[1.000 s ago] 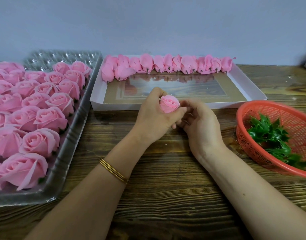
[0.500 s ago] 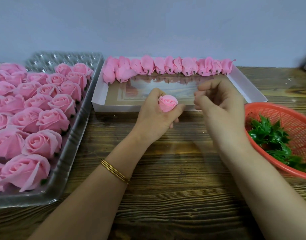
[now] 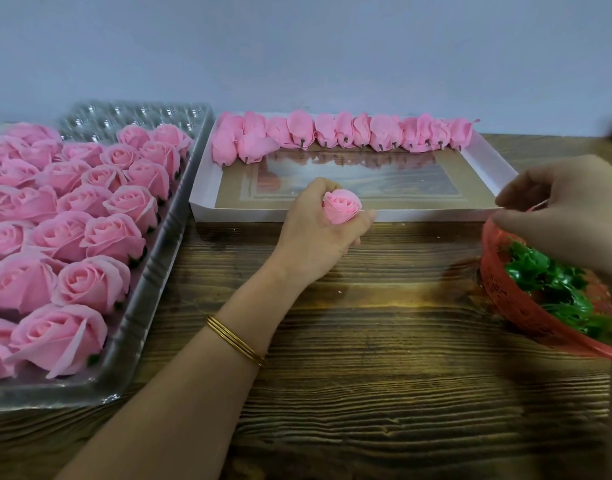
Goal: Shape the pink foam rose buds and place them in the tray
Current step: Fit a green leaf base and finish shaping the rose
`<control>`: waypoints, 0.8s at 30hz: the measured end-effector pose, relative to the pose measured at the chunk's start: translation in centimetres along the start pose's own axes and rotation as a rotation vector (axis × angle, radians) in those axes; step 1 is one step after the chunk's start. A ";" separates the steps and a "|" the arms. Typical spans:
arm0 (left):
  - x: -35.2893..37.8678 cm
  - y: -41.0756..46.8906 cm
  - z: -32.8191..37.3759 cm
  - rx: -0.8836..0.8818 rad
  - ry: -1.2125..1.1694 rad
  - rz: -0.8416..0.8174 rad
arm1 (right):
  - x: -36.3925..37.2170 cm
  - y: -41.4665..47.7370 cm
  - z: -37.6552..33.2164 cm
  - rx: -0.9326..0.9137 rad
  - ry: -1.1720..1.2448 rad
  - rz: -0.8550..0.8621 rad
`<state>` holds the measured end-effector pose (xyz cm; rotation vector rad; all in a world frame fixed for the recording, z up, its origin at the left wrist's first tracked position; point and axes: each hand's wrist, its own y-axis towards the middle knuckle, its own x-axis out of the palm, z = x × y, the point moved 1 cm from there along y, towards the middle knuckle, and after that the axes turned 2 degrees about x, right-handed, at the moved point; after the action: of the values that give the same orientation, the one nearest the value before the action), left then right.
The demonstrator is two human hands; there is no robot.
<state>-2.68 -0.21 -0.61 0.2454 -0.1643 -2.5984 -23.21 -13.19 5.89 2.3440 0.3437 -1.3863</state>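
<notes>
To the far left of the left grip (image 3: 318,233), the clear tray (image 3: 152,299) holds rows of opened pink roses (image 3: 90,237), with only a few far cells bare, so the batch looks well advanced. The left grip is clenched around the base of one rose bud (image 3: 342,211), bloom upward, raised just above the tabletop (image 3: 366,375) in front of the near wall of the white box (image 3: 418,214); thin gold bangles (image 3: 235,341) circle that wrist. Beyond this grip, along the box's far edge, lies a row of unshaped buds (image 3: 346,133), stubs pointing this way.

The change is on the right. A second ago both grips met at the bud; the right grip (image 3: 567,209) has since let go and swung well away to the right, and now hangs over the rim of the red basket (image 3: 526,313). It is smeared by motion. Nothing shows between its fingers, but I cannot tell whether it is released or pinching. Below it lie glossy green calyxes (image 3: 546,282). My reading is that the petal shaping on this bud is done and a green base is being fetched, so the bud is not yet ready for the tray.

The tabletop is dark, strongly grained wood; behind it stands a plain pale grey-blue wall (image 3: 297,46).
</notes>
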 end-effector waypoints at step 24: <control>-0.2 -0.2 0.5 0.049 0.004 -0.015 | 1.2 1.1 2.7 0.157 -0.375 -0.239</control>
<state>-2.74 0.10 -0.14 0.2707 -0.2253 -2.6112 -24.25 -15.37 3.89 2.1479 0.4263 -1.9914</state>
